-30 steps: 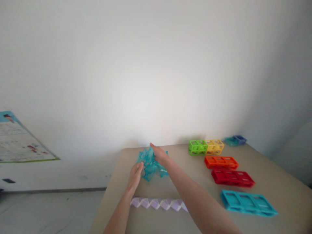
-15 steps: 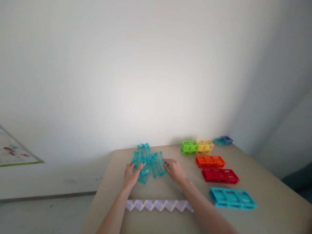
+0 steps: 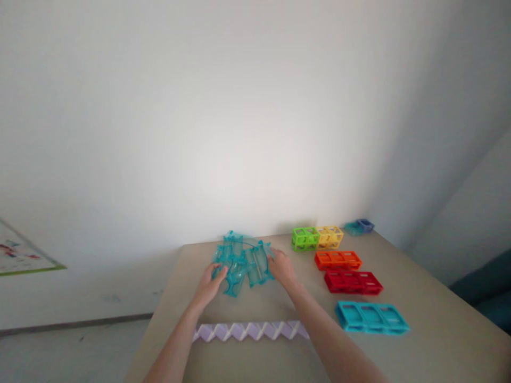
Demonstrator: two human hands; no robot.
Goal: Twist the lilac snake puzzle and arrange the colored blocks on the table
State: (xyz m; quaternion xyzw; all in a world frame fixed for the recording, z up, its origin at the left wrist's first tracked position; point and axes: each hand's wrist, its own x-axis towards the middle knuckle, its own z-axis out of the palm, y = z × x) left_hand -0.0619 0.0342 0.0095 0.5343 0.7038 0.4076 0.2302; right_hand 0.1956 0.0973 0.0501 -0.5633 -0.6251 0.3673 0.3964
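Being bunched up a second ago, the teal pieces (image 3: pixel 235 258) are now fanned wider, at the far end of the surface (image 3: pixel 247 359). Right edge is pinched in the right hand (image 3: pixel 284 270); left edge is touched by the left hand (image 3: pixel 208 283), thumb apart from fingers, grip can't be told. Outlines are more exposed, so handling is judged easier. Lilac strip (image 3: pixel 255 331) is seen lying nearer.

Table (image 3: pixel 399 276) | teal pieces (image 3: pixel 235 260) between left hand (image 3: pixel 209 283) and right hand (image 3: pixel 282 267) | lilac strip (image 3: pixel 240 332) on grip's near side | coloured frames (image 3: pixel 350 282) right of grip | blue piece (image 3: pixel 365 226) beyond frames
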